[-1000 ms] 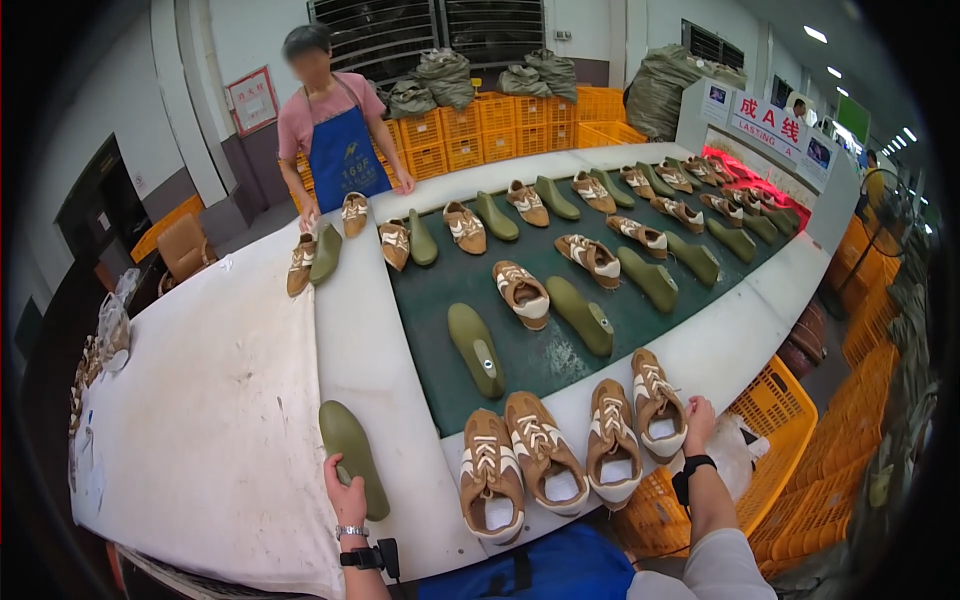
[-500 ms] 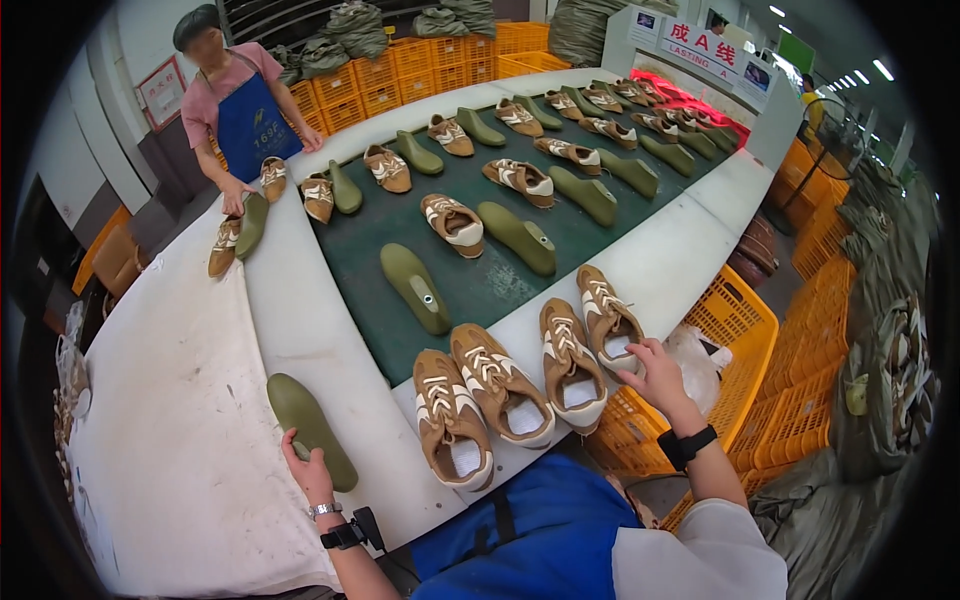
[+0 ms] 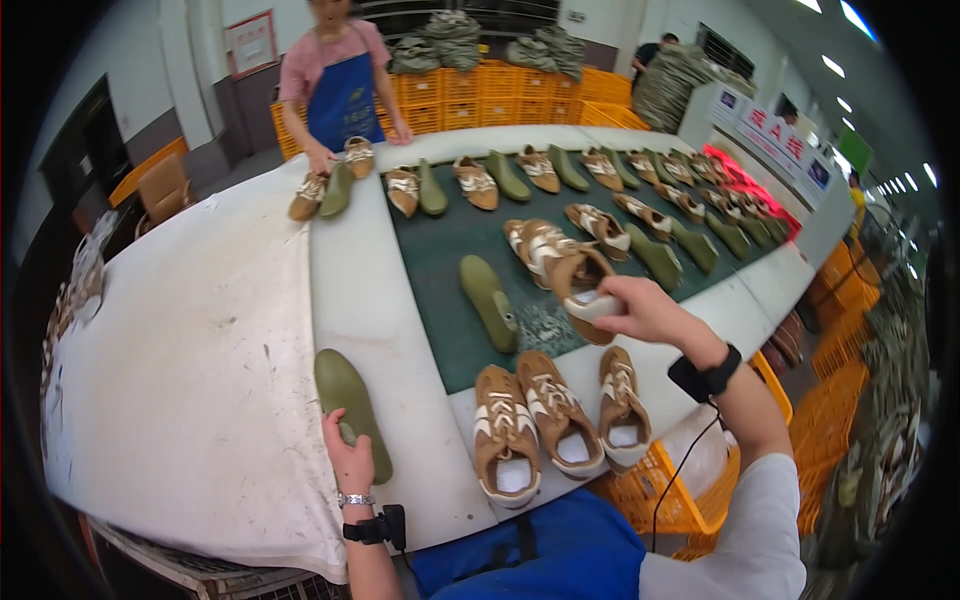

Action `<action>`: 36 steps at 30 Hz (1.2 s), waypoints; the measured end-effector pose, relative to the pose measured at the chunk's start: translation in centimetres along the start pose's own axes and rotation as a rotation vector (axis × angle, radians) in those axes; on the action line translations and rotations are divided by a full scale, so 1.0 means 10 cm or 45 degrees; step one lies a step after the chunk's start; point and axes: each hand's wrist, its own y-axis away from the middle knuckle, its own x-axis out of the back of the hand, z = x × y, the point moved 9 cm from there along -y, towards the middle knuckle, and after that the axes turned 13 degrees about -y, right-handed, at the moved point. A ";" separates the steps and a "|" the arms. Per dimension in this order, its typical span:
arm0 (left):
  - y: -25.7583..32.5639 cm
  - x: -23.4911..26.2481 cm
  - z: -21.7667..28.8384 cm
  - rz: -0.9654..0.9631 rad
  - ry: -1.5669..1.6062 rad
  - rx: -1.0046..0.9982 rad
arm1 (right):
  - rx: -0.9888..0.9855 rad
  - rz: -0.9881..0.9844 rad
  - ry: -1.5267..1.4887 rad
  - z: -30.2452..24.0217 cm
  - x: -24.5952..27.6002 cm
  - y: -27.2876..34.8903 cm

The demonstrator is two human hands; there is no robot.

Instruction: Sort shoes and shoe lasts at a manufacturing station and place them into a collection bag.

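My right hand (image 3: 655, 312) grips a brown-and-white lace-up sneaker (image 3: 578, 272) by its heel, held up above the green belt (image 3: 425, 280). It partly covers another sneaker lying behind it. My left hand (image 3: 350, 452) is closed on the lower part of an olive-green shoe last (image 3: 347, 390), which lies on the white tabletop beside the cloth. Between my hands, near the table's front edge, three sneakers stand in a row: a left one (image 3: 503, 425), a middle one (image 3: 553, 400) and a right one (image 3: 622, 400). Another green last (image 3: 486, 300) rests on the belt's near left.
Brown sneakers and green lasts line the belt toward a red-lit machine (image 3: 765, 200). Across the table a person in a blue apron (image 3: 343, 105) handles a sneaker and last. White cloth (image 3: 190, 350) spreads at left. Orange crates (image 3: 690, 490) stand at right and behind.
My right hand has lifted the rightmost sneaker off the table edge and carried it forward over the belt. My left hand stays on the last. The whole view has shifted.
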 end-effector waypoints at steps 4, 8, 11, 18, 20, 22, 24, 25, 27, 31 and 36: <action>0.03 0.05 -0.01 0.012 -0.058 0.075 | 0.039 -0.329 -0.312 -0.16 -0.64 -1.20; 0.08 0.09 0.08 0.044 -0.129 0.063 | -0.020 -0.313 -0.092 0.09 -1.48 -2.15; 0.11 0.09 0.08 0.022 -0.100 0.079 | -0.090 -0.166 -0.087 0.39 -2.04 -2.52; 0.11 0.05 0.10 -0.027 -0.054 0.114 | 0.026 -0.109 -0.422 0.85 -2.36 -2.47; 0.15 0.03 0.09 -0.039 -0.055 0.112 | 0.002 -0.396 -0.426 0.68 -2.10 -2.17; 0.12 0.01 -0.04 0.002 -0.043 0.117 | -0.007 -0.441 -0.331 0.59 -1.58 -1.73; 0.05 -0.04 -0.07 -0.005 -0.094 0.064 | -0.008 -0.453 -0.359 0.65 -1.10 -1.21; 0.04 -0.04 -0.07 0.010 -0.142 0.031 | -0.061 -0.469 -0.334 0.66 -0.88 -0.92; 0.01 -0.07 -0.18 -0.037 -0.067 0.055 | -0.113 -0.472 -0.258 0.78 -0.55 -0.38; -0.01 -0.05 -0.10 -0.041 0.072 0.059 | -0.365 -0.595 -0.123 1.17 -0.34 0.65; -0.04 -0.08 -0.16 -0.059 0.019 0.023 | -0.372 -0.502 -0.019 1.57 -1.01 1.60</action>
